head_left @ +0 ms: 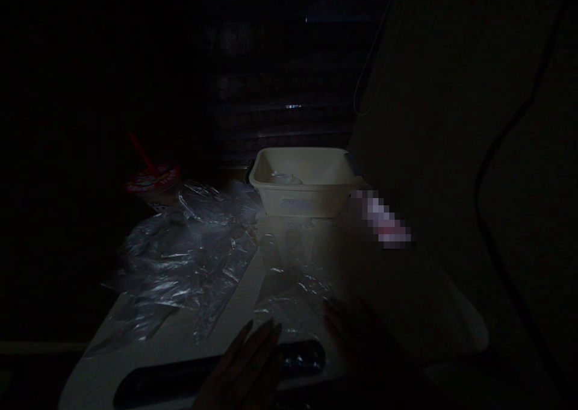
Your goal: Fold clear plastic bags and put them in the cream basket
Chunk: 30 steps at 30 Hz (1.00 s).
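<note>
The scene is very dark. My left hand [246, 365] lies across a long black object with rounded ends [307, 357], its fingers stretched out flat. Whether it presses on that object or only rests over it is hard to see. To the right, my right hand [356, 329] is in deep shadow, with its fingers extended towards the near right edge of a clear plastic bag [293, 292]. I see nothing held in it, though most of the hand is lost in the dark. The bag lies flat on the white table [244, 301] just beyond both hands.
A heap of crumpled clear plastic bags [194, 247] covers the table's left side. Behind it stands a sealed cup [156, 184] with a red straw. A cream plastic basin [300, 199] with something clear inside sits at the back. A dark cable [481, 181] hangs at right.
</note>
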{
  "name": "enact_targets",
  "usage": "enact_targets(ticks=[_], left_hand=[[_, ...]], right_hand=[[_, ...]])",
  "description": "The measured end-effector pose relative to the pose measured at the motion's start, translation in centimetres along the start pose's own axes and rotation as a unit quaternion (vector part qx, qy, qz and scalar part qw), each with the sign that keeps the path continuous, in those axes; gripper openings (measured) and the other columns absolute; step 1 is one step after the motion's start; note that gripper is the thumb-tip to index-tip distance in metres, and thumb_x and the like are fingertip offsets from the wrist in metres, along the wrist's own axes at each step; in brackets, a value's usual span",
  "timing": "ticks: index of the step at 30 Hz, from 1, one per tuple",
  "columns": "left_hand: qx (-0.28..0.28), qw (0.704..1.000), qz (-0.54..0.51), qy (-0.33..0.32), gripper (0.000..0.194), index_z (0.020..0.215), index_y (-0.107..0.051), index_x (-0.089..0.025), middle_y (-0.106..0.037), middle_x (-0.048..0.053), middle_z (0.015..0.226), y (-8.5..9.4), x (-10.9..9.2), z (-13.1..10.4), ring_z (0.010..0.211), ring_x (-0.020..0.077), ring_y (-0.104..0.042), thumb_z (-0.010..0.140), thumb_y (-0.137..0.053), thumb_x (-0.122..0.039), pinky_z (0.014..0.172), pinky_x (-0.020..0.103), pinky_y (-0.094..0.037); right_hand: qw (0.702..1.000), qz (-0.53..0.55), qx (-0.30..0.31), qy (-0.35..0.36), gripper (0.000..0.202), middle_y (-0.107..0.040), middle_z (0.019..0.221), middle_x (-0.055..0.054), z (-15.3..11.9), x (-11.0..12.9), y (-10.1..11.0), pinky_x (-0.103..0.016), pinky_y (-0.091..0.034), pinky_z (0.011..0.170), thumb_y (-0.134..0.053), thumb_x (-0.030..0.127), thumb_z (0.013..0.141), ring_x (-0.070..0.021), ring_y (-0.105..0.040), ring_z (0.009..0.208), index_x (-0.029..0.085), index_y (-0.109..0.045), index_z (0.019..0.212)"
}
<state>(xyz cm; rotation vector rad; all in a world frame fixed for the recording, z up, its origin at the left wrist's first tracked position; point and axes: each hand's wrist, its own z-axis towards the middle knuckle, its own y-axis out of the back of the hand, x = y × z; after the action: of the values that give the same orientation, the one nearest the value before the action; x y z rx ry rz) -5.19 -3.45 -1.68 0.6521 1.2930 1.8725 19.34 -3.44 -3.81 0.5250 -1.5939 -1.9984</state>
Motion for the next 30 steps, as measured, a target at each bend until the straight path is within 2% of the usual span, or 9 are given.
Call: enact_targets(ticks=[4, 6, 8, 11, 13, 16, 20, 24, 30], left_hand=[[0.024, 0.992, -0.019, 0.126, 0.045, 0.123, -0.028, -0.017, -0.037, 0.005, 0.126, 1.2, 0.1, 1.1, 0.115, 0.0175, -0.031, 0.079, -0.034, -0.016, 0.093, 0.033, -0.032], [0.041, 0.986, -0.013, 0.162, 0.046, 0.125, -0.025, -0.018, -0.033, 0.005, 0.128, 1.3, 0.5, 1.8, 0.115, 0.0179, -0.031, 0.079, -0.034, -0.016, 0.092, 0.033, -0.032], [0.06, 0.985, -0.013, 0.161, 0.046, 0.125, -0.024, -0.018, -0.03, 0.006, 0.13, 1.1, 1.0, 2.3, 0.116, 0.019, -0.028, 0.079, -0.032, -0.014, 0.092, 0.036, -0.032], [0.062, 0.993, -0.062, 0.08, 0.044, 0.123, -0.027, -0.02, -0.028, 0.005, 0.13, 0.5, 1.9, 2.6, 0.118, 0.0203, -0.024, 0.08, -0.03, -0.011, 0.093, 0.041, -0.03], [0.045, 0.992, -0.118, 0.014, 0.043, 0.122, -0.029, -0.022, -0.033, 0.003, 0.128, 0.3, 2.4, 2.4, 0.118, 0.0199, -0.025, 0.081, -0.033, -0.015, 0.092, 0.041, -0.03], [0.005, 0.985, -0.171, -0.019, 0.042, 0.123, -0.027, -0.027, -0.044, 0.0, 0.121, 0.2, 2.8, 1.6, 0.114, 0.0169, -0.032, 0.081, -0.034, -0.024, 0.091, 0.038, -0.033], [-0.028, 0.984, -0.175, 0.021, 0.044, 0.122, -0.029, -0.023, -0.045, 0.005, 0.119, 0.5, 2.2, 0.9, 0.112, 0.0191, -0.036, 0.08, -0.037, -0.03, 0.087, 0.037, -0.039], [-0.041, 0.981, -0.151, 0.116, 0.035, 0.114, -0.041, -0.026, -0.047, 0.003, 0.117, 0.7, 1.1, 0.8, 0.11, 0.0181, -0.039, 0.08, -0.038, -0.017, 0.086, 0.035, -0.041], [-0.048, 0.964, -0.202, 0.163, 0.028, 0.106, -0.05, -0.025, -0.056, 0.003, 0.106, 1.0, 1.2, 1.4, 0.096, 0.0163, -0.052, 0.08, -0.039, -0.022, 0.076, 0.028, -0.048]], right_hand=[[1.0, 0.017, 0.004, 0.019, 0.035, -0.044, 0.12, -0.006, -0.1, -0.5, 0.1, -0.045, -0.023, 0.094, -0.039, 0.031, 0.08, -0.0212, -0.032, 0.114, 0.019, -0.044, 0.112], [0.998, 0.049, -0.001, 0.036, 0.035, -0.045, 0.119, -0.006, -0.2, -1.3, 0.0, -0.041, -0.029, 0.092, -0.039, 0.031, 0.08, -0.0203, -0.033, 0.114, 0.02, -0.044, 0.112], [0.993, 0.109, 0.002, 0.042, 0.033, -0.047, 0.117, -0.005, -0.3, -2.1, 0.0, -0.036, -0.033, 0.09, -0.038, 0.03, 0.081, -0.0182, -0.035, 0.112, 0.022, -0.044, 0.112], [0.981, 0.189, 0.017, 0.034, 0.029, -0.049, 0.114, -0.005, -0.3, -3.0, 0.4, -0.03, -0.036, 0.087, -0.035, 0.025, 0.083, -0.0155, -0.04, 0.108, 0.023, -0.045, 0.11], [0.977, 0.211, 0.023, 0.035, 0.027, -0.048, 0.112, -0.006, -0.3, -3.3, 0.8, -0.033, -0.039, 0.083, -0.037, 0.025, 0.083, -0.0157, -0.045, 0.101, 0.022, -0.046, 0.107], [0.971, 0.236, 0.026, 0.04, 0.025, -0.048, 0.107, -0.006, -0.1, -3.4, 1.4, -0.036, -0.042, 0.075, -0.04, 0.028, 0.081, -0.0152, -0.05, 0.089, 0.018, -0.047, 0.103], [0.962, 0.269, 0.027, 0.024, 0.025, -0.049, 0.105, -0.006, 0.1, -3.4, 2.1, -0.034, -0.043, 0.073, -0.041, 0.028, 0.081, -0.0146, -0.05, 0.086, 0.018, -0.047, 0.102], [0.955, 0.296, 0.028, -0.015, 0.024, -0.049, 0.105, -0.006, 0.2, -3.4, 2.9, -0.034, -0.043, 0.073, -0.04, 0.028, 0.081, -0.0144, -0.05, 0.086, 0.018, -0.048, 0.102], [0.939, 0.328, 0.036, -0.101, 0.023, -0.049, 0.105, -0.006, 0.6, -3.4, 3.6, -0.034, -0.043, 0.073, -0.04, 0.029, 0.081, -0.0141, -0.05, 0.086, 0.019, -0.048, 0.101]])
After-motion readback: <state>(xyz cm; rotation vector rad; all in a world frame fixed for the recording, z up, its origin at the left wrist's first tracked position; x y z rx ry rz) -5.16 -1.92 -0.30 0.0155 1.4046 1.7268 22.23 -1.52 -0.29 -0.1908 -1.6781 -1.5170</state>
